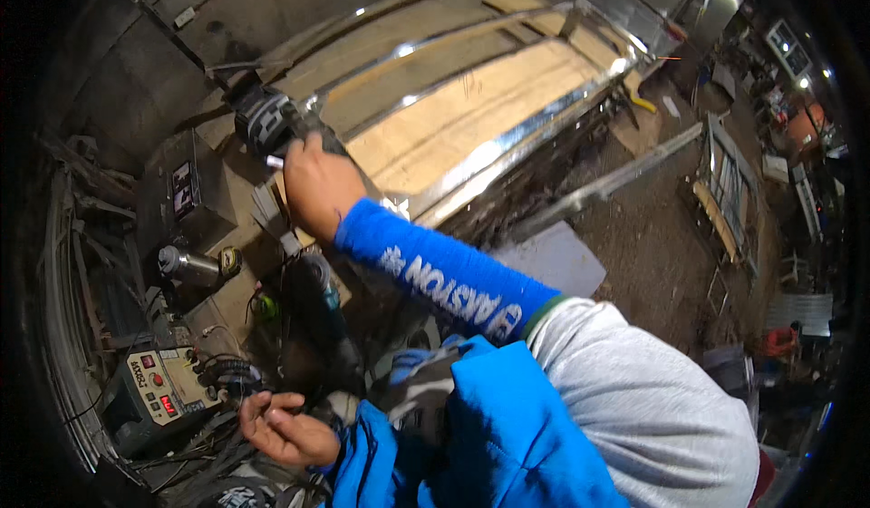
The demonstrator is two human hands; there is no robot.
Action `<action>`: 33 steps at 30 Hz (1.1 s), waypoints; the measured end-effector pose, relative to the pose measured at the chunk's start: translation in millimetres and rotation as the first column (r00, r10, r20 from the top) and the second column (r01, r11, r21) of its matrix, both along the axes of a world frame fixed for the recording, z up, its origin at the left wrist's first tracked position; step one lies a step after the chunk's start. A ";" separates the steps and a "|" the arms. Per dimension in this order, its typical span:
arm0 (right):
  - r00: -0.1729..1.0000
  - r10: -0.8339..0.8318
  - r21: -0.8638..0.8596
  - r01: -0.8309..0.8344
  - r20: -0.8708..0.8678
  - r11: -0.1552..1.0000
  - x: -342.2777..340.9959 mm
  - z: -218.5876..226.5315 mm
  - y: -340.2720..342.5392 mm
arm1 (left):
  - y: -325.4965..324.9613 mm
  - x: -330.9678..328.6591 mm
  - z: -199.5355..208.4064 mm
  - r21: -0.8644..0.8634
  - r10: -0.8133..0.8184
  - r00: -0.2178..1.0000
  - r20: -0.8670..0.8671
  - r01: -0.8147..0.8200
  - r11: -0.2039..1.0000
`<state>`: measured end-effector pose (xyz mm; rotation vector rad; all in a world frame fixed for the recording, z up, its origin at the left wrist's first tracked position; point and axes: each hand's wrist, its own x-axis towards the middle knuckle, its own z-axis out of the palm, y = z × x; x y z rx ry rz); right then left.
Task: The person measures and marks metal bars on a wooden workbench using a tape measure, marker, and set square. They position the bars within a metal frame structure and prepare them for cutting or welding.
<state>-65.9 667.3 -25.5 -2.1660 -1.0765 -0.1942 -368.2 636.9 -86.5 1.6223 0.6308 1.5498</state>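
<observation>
My right hand reaches to the near left corner of a shiny metal frame. Its fingers curl at a dark grey and black object whose kind I cannot make out; a small pale tip sticks out beside the hand. A blue sleeve covers that forearm. Lower left, my left hand is palm up, fingers loosely bent and apart, holding nothing. Nearest to it are dark cables and a welding machine with red lit displays and knobs.
Wooden boards lie inside the frame. A metal flask, a tape roll and a dark box stand at left. Yellow-handled pliers lie by the frame's far right end. Metal frames rest on the right floor.
</observation>
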 end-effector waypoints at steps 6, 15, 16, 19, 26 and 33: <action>0.979 -0.141 -0.058 0.151 0.145 0.987 9.6 -1.8 -5.7 | 45.6 -11.7 -66.6 -0.417 -0.240 0.935 -0.262 0.114 0.901; 0.945 -0.241 0.072 0.230 0.223 0.970 17.9 -18.9 -4.5 | 182.9 -31.7 -185.6 -0.136 -0.143 0.185 -0.972 0.048 0.990; 0.947 -0.246 0.074 0.236 0.207 0.969 15.4 -18.5 1.4 | 186.6 -34.1 -190.6 -0.156 -0.162 0.156 -0.974 0.051 0.986; 0.916 -0.365 -0.040 0.376 0.165 0.926 20.8 -29.5 17.1 | 191.4 -26.2 -218.0 -0.237 -0.242 0.072 -0.968 0.081 0.968; 0.887 -0.462 -0.053 0.462 0.022 0.885 54.1 -54.9 46.8 | 182.6 29.4 -253.9 -0.106 -0.211 0.544 -0.812 0.218 0.970; 0.951 -0.308 -0.071 0.307 -0.002 0.949 65.0 -56.6 23.4 | 155.0 125.0 -143.4 -0.083 -0.484 0.759 -0.435 0.502 0.861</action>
